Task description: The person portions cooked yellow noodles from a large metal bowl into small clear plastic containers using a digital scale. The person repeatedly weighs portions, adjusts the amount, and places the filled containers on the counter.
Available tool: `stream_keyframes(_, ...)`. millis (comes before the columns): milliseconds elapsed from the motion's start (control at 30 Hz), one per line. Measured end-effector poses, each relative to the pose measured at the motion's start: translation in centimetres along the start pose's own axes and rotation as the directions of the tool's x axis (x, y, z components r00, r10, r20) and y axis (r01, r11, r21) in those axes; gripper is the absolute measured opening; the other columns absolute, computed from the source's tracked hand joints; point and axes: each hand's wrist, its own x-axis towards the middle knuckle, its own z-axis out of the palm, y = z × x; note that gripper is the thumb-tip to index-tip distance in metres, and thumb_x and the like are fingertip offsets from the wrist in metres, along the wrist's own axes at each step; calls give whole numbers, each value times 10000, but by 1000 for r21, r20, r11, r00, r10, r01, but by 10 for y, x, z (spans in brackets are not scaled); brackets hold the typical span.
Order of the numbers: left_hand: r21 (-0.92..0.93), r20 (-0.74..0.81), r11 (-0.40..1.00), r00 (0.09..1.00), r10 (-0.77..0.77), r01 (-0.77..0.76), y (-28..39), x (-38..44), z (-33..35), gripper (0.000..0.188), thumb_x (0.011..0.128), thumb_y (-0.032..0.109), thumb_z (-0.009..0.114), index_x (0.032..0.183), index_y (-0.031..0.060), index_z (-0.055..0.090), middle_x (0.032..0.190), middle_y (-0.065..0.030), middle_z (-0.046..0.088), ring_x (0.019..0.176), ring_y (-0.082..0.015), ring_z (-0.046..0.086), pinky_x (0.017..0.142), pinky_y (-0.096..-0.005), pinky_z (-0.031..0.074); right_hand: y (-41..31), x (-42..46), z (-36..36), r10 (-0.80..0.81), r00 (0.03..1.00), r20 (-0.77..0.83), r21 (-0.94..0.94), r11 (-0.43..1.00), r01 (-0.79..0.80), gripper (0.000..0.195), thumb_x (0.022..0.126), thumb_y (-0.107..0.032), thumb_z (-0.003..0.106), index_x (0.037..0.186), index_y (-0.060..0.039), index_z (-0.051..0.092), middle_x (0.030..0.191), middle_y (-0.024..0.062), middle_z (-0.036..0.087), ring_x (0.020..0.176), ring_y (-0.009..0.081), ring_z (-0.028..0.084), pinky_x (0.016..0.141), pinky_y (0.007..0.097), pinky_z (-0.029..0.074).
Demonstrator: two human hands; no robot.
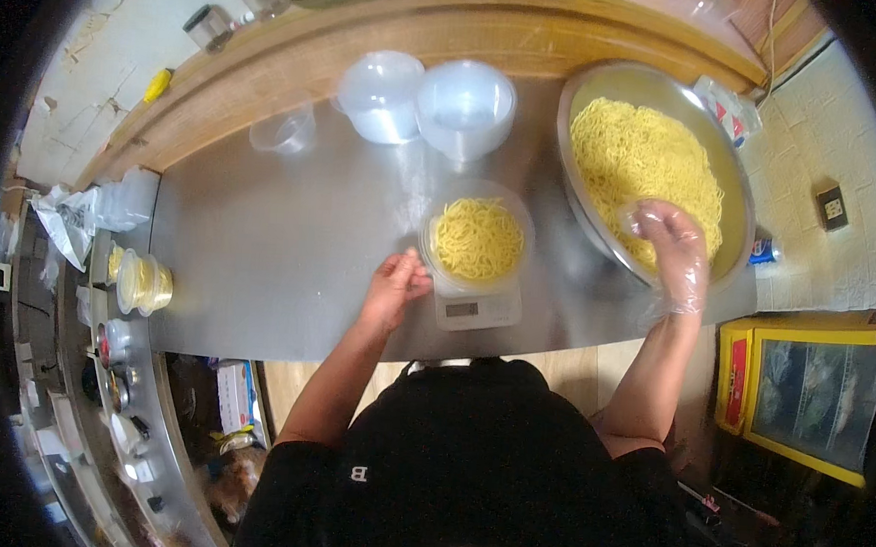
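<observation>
A clear round plastic container (pixel 431 233) of yellow noodles (pixel 480 239) sits on a white digital kitchen scale (pixel 479 312). My bare left hand (pixel 401 279) is at the container's lower left side, its fingertips close together near the rim; whether they grip it is unclear. At the right, a large stainless steel bowl (pixel 737 213) holds a big heap of yellow noodles (pixel 645 147). Over the bowl's near part is my right hand (pixel 670 243) in a clear plastic glove, fingers bent downward at the noodles. Whether anything is between those fingers cannot be seen.
Two stacks of clear round containers (pixel 382 95) (pixel 466 110) stand at the back of the metal table (pixel 262 266). A clear container (pixel 286 131) lies left of them. Filled noodle containers (pixel 144 286) stand at the left edge. A blue can (pixel 765 251) is beyond the bowl.
</observation>
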Motion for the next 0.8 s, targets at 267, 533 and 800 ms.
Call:
stream_keyframes(267,-57,-218,998,975,-51,40,-32,-44,-74,201,861,233,501,780,52,472,679,-37,497,579,-134,508,636,-316,488,34,-1,-24,38,994,-101,8,999,-37,154,811,-97,573,919,6,607,782,27,588,721,98,524,683,222,424)
stream_keyframes(533,-162,-258,987,965,-49,7,-37,-63,-94,152,856,180,499,784,50,470,672,-45,502,580,-146,507,662,-343,491,47,5,-24,50,992,-113,-23,998,-53,172,807,-106,574,928,12,606,790,32,593,724,99,522,691,224,418)
stream_keyframes(800,-211,-315,977,948,-52,-16,-29,-69,-88,136,852,179,514,800,59,475,673,-40,512,592,-148,511,694,-340,485,49,11,-15,52,997,-63,-34,998,-54,173,803,-96,570,935,11,606,803,28,595,739,102,525,698,231,416)
